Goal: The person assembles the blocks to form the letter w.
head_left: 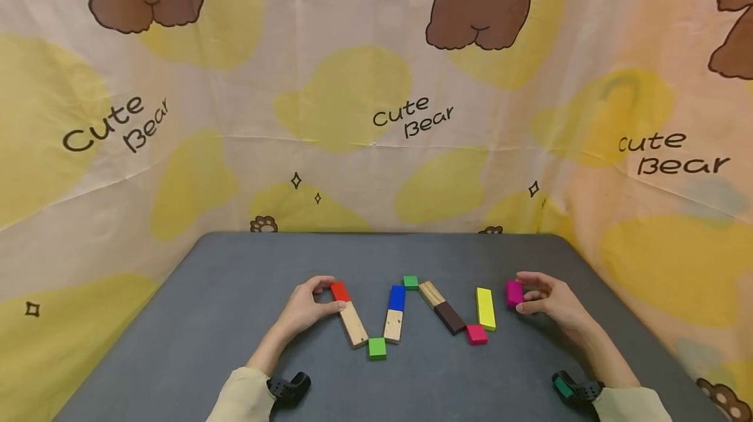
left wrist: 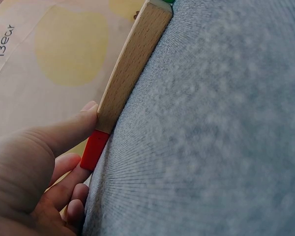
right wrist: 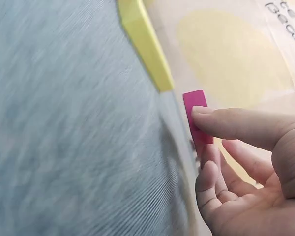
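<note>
In the head view, my left hand is at the red-ended wooden block, the leftmost piece of a zigzag row. The left wrist view shows the thumb against the bare wood by the red end, with a finger at that end's tip. My right hand pinches a magenta block between thumb and fingers, right of the row. It appears raised off the cloth in the right wrist view. Nearest to it is an upright-lying yellow block, whose lower end meets a pink block.
A bright green block sits at the row's lower bend. Beyond it come a blue-ended wooden block, a green block at the top and a wood-and-dark-brown piece. The grey table meets a printed curtain behind.
</note>
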### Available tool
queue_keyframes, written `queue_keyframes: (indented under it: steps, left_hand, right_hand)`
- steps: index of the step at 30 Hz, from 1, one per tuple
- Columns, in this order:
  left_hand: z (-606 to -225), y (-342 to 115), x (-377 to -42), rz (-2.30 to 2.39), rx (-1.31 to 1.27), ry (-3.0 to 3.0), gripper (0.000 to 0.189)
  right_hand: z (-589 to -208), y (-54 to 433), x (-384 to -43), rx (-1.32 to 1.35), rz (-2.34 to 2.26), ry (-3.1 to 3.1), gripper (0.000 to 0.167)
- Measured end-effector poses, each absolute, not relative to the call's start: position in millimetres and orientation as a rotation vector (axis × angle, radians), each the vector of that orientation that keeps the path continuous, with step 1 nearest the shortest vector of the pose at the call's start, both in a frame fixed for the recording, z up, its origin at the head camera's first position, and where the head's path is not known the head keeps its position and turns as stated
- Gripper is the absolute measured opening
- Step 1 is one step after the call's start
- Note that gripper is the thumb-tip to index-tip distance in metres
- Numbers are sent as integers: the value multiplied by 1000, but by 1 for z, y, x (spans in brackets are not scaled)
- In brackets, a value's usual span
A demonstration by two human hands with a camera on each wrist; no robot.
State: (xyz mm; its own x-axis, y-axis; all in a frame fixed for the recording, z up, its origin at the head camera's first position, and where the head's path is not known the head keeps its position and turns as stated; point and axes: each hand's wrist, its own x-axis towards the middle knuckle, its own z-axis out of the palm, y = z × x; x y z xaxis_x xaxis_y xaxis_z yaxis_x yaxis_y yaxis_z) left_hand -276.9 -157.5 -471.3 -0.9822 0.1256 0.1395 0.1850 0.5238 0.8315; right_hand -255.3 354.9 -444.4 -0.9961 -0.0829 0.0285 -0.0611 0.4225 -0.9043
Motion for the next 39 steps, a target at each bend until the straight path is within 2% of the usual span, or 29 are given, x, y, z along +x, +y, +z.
queue_keyframes:
  steps: [10,16,39]
  left_hand:
    - [-469,-159,-277,-1470,-282,-2702,62]
    - [-471,-160,-278,-1460,-272,-2711,64]
    - [-468,-157,-277,-1473,-287,-2692,61]
  right_hand:
    - [-425,332,-298,-263,-1589,2621,72]
    - [-432,322,-321,-278,-1526,2595,70]
    - [-447,332,-335,-278,-1487,2558,61]
